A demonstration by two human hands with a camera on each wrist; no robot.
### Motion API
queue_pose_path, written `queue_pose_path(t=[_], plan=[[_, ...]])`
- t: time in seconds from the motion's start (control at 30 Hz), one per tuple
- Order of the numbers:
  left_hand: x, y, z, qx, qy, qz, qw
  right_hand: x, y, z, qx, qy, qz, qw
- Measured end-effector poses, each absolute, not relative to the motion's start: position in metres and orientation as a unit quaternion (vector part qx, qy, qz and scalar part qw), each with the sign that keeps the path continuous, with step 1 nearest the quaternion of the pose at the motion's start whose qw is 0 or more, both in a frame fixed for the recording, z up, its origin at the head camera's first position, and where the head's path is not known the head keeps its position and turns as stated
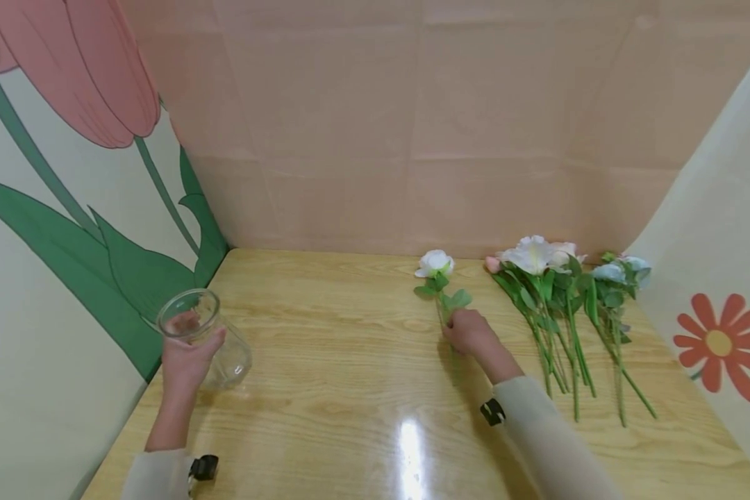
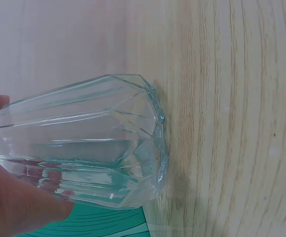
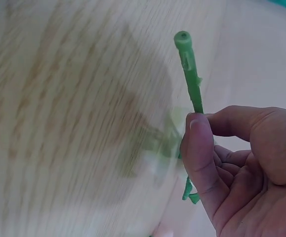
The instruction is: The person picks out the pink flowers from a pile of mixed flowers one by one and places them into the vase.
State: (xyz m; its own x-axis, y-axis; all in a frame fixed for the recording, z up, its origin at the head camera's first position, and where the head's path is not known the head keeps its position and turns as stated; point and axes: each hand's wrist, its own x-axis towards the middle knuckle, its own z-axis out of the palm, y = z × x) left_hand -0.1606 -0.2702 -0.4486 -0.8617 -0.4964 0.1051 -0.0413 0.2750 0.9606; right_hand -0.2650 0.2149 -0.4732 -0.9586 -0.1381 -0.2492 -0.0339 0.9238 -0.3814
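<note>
My left hand [image 1: 186, 361] grips a clear glass vase [image 1: 232, 362] near its open rim, over the left part of the table. In the left wrist view the faceted base of the vase [image 2: 143, 143] is close to the wood, and the thumb lies along its side. Between thumb and index finger, my right hand [image 1: 471, 333] pinches the green stem [image 3: 192, 81] of a white rose [image 1: 435, 263]. The bloom points toward the back wall, with green leaves [image 1: 457, 299] just above the fingers. In the right wrist view the cut stem end sticks out past the thumb.
Right of the rose lies a bunch with a white lily [image 1: 531, 255], a pink bud [image 1: 492, 264] and long green stems. Beside it are pale blue flowers [image 1: 611, 271]. A pinkish backdrop [image 1: 350, 139] rises behind the wooden table [image 1: 325, 333]; printed panels flank both sides.
</note>
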Motion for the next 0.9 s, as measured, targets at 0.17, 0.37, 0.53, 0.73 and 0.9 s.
queue_pose_path(t=[0.17,0.37,0.53,0.73,0.9], plan=[[-0.159,-0.267,-0.448,0.171,-0.779,-0.572,0.192,-0.264,0.21,-0.474,-0.039,0.968,-0.199,0.149],[-0.16,-0.267,-0.449,0.167,-0.78,-0.573,0.188,-0.264,0.208,-0.474,-0.041,0.966,-0.204,0.153],[-0.16,-0.266,-0.45,0.165,-0.778,-0.578,0.182,-0.262,0.207,-0.474,-0.036,0.965,-0.211,0.153],[-0.158,-0.263,-0.45,0.157,-0.778,-0.578,0.188,-0.261,0.211,-0.472,-0.042,0.968,-0.192,0.153],[-0.157,-0.261,-0.449,0.158,-0.777,-0.58,0.187,-0.26,0.221,-0.468,-0.036,0.971,-0.188,0.141]])
